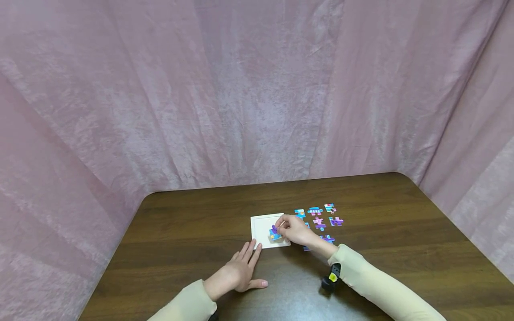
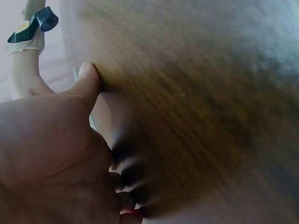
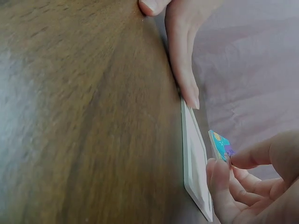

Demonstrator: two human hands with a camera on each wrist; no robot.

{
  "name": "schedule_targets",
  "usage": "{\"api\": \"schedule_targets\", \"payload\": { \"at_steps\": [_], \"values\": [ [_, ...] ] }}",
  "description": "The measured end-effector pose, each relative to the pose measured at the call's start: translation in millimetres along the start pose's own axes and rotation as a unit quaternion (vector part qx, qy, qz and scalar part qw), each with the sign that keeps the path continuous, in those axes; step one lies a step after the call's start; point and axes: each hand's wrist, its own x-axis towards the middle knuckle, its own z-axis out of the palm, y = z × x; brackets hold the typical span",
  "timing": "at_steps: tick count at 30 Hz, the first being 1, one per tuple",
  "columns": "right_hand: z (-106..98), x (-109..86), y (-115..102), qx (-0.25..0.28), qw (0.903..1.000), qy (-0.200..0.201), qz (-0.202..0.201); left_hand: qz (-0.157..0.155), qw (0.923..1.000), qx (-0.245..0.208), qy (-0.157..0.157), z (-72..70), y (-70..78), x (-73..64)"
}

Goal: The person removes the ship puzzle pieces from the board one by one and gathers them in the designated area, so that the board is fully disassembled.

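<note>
Between thumb and fingertips my right hand [image 1: 296,230] pinches a blue and purple jigsaw piece [image 1: 275,234], tilted close over a white square puzzle tray [image 1: 263,223]. The right wrist view shows that piece [image 3: 219,145] in the fingers, beside the raised edge of the tray [image 3: 188,154]. My left hand [image 1: 240,270] lies with fingers spread and straight, its fingertips on the near left corner of the tray and its thumb out on the table. In the left wrist view the palm [image 2: 46,144] fills the lower left, with the thumb against the wood.
Right of the tray, several loose jigsaw pieces lie on the brown wooden table [image 1: 192,218], among them a pink one [image 1: 318,220] and a purple one [image 1: 336,221]. Some are partly hidden behind the right hand. A pink curtain [image 1: 257,98] hangs behind the table's far edge.
</note>
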Motion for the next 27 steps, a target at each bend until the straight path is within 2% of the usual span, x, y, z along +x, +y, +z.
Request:
{"api": "schedule_targets", "payload": {
  "at_steps": [6, 8, 15, 19, 24, 27],
  "values": [
    [-5, -4.4, 4, 0.000, 1.0000, 0.002, -0.005, 0.005, 1.0000, -0.003, 0.001, 2.9, -2.0, 1.2],
    [-7, -6.6, 5, -0.007, 1.0000, 0.001, -0.003, 0.006, 1.0000, 0.000, 0.000, -1.2, -0.4, -1.3],
    [-17, -10.5, 6, -0.026, 0.9996, 0.014, 0.004, 0.020, 0.9995, 0.016, 0.020, 3.7, -3.1, 1.0],
    [-23, -11.6, 8, -0.029, 0.9993, 0.023, -0.005, 0.026, 0.9995, 0.017, 0.011, -4.6, -1.1, -5.2],
    [-27, -14.4, 13, -0.027, 0.9994, 0.017, -0.010, 0.015, 0.9998, 0.009, 0.001, -24.1, 7.1, -17.7],
    [-28, -15.1, 16, -0.024, 0.9996, 0.015, -0.008, 0.008, 1.0000, 0.003, 0.000, -28.5, 9.7, -20.4]
  ]
}}
